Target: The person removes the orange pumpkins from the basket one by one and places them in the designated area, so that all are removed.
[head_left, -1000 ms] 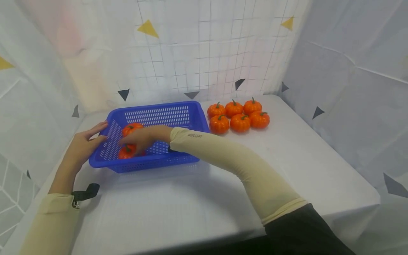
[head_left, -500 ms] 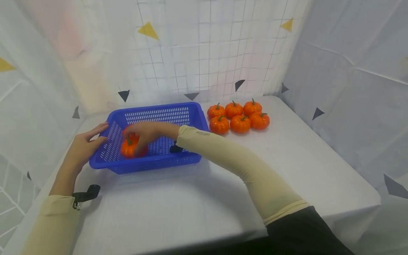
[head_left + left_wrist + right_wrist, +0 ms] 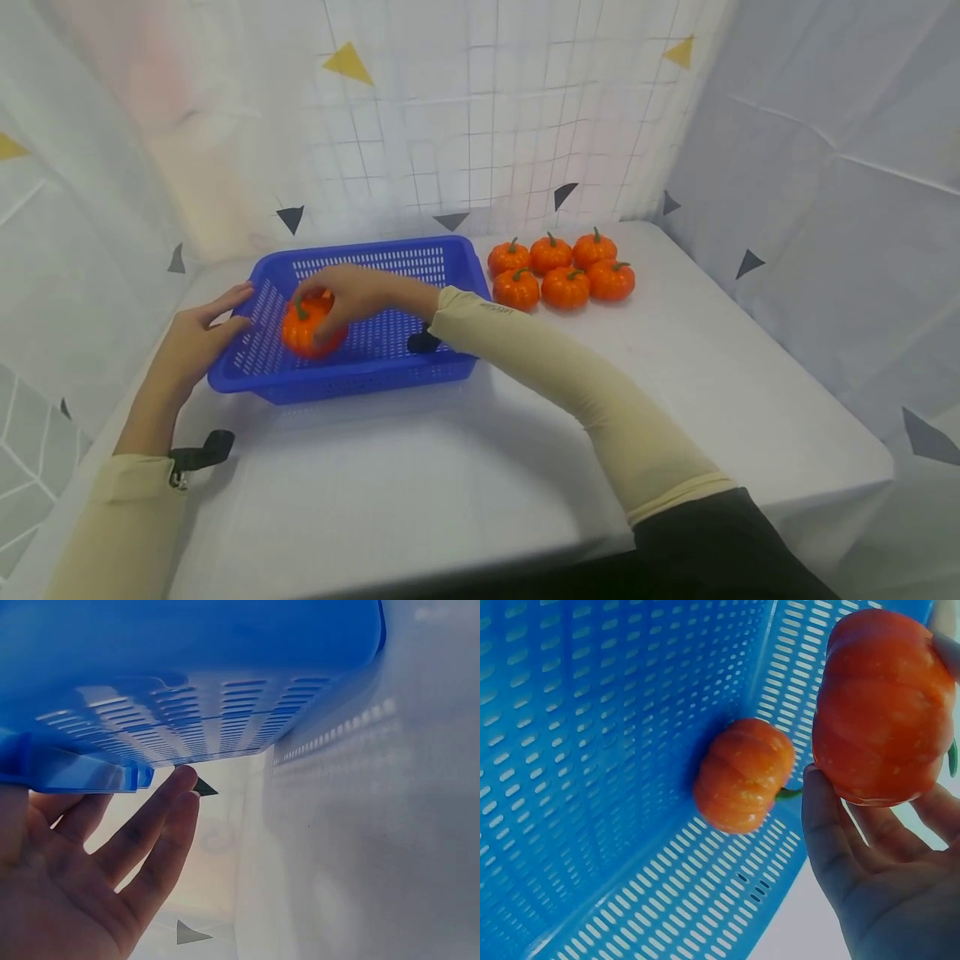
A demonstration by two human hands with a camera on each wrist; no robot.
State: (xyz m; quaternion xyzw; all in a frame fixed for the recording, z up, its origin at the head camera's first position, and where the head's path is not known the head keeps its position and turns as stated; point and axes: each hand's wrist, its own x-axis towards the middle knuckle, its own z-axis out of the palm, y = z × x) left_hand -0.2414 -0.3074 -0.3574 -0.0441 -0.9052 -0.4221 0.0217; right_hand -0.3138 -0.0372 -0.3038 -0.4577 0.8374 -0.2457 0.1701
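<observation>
In the head view my right hand [image 3: 345,296] holds a small orange pumpkin [image 3: 302,333] over the left part of a blue perforated basket [image 3: 367,371]. The right wrist view shows this pumpkin [image 3: 885,712] between thumb and fingers, its green stem at the far side. Below it, a second pumpkin [image 3: 744,776] lies in the basket against the slotted wall; in the head view the right hand mostly covers it. My left hand [image 3: 195,342] touches the basket's left rim, fingers extended. From the left wrist, two fingers [image 3: 161,844] show straight outside the basket wall.
Several more orange pumpkins [image 3: 566,289] stand in two rows right of the basket, near the back of the white table [image 3: 675,392]. Behind hangs a white gridded backdrop [image 3: 517,108]. A dark wrist camera [image 3: 423,342] overlaps the basket's front right part.
My right hand has risen from the basket's front left area with the pumpkin in its fingers and shifted slightly back. The left hand stays at the rim.
</observation>
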